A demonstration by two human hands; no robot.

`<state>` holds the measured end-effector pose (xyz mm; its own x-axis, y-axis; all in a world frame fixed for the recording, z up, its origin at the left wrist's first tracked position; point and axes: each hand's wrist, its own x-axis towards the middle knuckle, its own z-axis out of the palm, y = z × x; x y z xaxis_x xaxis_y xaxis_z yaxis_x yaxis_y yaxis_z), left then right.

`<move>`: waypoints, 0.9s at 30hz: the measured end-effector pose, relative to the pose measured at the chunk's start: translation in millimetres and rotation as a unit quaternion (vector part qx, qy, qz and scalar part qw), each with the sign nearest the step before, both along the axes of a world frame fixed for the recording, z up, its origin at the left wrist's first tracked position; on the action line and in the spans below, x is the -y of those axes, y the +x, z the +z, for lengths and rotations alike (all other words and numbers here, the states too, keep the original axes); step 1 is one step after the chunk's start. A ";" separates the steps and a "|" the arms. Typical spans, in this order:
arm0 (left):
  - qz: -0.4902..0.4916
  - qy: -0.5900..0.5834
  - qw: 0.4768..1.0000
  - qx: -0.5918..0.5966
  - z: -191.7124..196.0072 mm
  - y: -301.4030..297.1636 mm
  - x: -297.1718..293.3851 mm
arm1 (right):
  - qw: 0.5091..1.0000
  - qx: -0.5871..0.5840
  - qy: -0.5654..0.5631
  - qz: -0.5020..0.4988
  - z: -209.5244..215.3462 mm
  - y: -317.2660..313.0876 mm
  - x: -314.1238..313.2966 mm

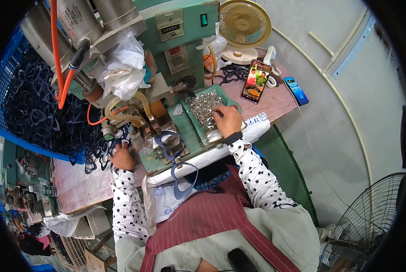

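At the heap's edge on the table, my left hand (122, 158) curls its fingers onto one of the loose dark blue glasses frames (91, 159). My right hand (228, 120) reaches into a green tray (236, 107) of small shiny metal parts (204, 107). Its thumb and fingers are pinched together among the parts; what they hold is too small to make out. Between my hands, a blue glasses frame (179, 166) hangs at the front of the machine (166, 156), its upper rim by the machine's work point and its lower rim above my apron.
A big blue basket (71, 157) full of dark frames stands at left. Orange hoses (55, 45) and metal cylinders (78, 20) rise above the machine. At right are a small fan (245, 22), a lit phone (256, 81) and a blue phone (296, 90). A wire-caged fan (371, 217) stands lower right.
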<state>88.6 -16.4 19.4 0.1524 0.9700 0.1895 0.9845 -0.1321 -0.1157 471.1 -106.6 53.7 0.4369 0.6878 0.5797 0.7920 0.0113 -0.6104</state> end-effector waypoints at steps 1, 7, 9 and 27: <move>-0.018 0.015 1.000 -0.007 -1.4 -6.3 1.4 | 1.000 -0.002 0.006 0.004 -0.9 1.0 -0.2; -0.091 0.071 0.993 0.035 -7.6 -34.5 10.5 | 0.999 -0.011 0.048 0.008 6.0 -5.7 -2.5; -0.109 0.093 0.987 0.073 -3.0 -33.9 19.5 | 0.996 -0.018 0.074 0.051 11.5 -8.6 -3.3; -0.114 0.135 0.952 0.250 46.9 -59.2 25.0 | 0.923 -0.223 -0.048 0.310 102.8 -103.7 -0.4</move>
<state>29.4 -41.5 66.3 0.1784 0.8286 0.5307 0.8751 -0.3801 0.2994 367.4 -106.2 156.5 0.1222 0.9248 0.3604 0.3212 0.3067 -0.8960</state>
